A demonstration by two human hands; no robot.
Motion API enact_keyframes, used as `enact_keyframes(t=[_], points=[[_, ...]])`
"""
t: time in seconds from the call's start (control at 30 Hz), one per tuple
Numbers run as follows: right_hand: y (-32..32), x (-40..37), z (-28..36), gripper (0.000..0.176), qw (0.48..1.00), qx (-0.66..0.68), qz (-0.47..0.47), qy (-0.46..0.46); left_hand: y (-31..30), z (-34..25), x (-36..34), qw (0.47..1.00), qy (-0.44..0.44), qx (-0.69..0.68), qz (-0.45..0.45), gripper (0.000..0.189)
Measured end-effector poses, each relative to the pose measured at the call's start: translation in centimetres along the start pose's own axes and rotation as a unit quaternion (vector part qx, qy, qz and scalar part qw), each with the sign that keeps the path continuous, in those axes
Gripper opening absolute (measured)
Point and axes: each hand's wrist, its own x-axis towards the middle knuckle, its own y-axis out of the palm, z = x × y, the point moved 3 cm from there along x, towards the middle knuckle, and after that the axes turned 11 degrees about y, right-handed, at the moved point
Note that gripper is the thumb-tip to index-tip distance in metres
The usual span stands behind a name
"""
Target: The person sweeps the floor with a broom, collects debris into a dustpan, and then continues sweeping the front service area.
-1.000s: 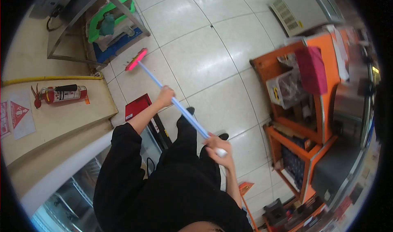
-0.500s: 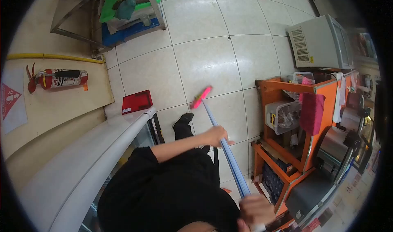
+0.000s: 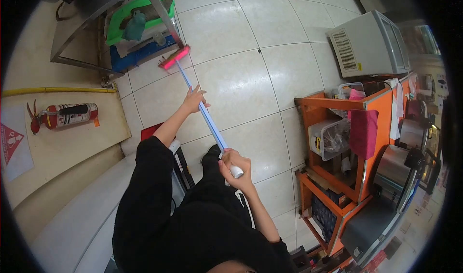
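A broom [image 3: 212, 129] with a light blue handle and a pink head slants away from me across the floor. The pink broom head [image 3: 174, 58] is at the foot of the metal stand, its bristles by the tiles. Partway up the handle is my left hand [image 3: 194, 101], closed loosely round it with some fingers stretched out. Closer to my body, my right hand [image 3: 236, 166] wraps the handle near its white end cap.
A metal stand [image 3: 166, 15] holds a green crate [image 3: 115, 29] low down at the upper left. On the left wall hangs a fire extinguisher [image 3: 72, 115]. An orange shelf unit [image 3: 374, 152] with a pink cloth [image 3: 363, 134] lines the right side, beside a white appliance [image 3: 359, 46].
The broom head has moved forward and left, from mid-floor to the foot of the metal stand. Both hands have gone the same way, still holding the handle.
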Motion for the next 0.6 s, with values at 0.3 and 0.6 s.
enact_keyframes(t=[0.3,0.6], points=[[-5.5,-9.0,16.8,0.021,0.997,0.015,0.021,-0.069,2.4,-25.3,0.8,0.944,0.11,-0.311,-0.028,0.051],[-9.3,-14.2,17.0,0.023,0.95,-0.226,-0.206,0.066,-4.2,-24.3,8.5,0.929,0.228,-0.278,-0.088,0.04]])
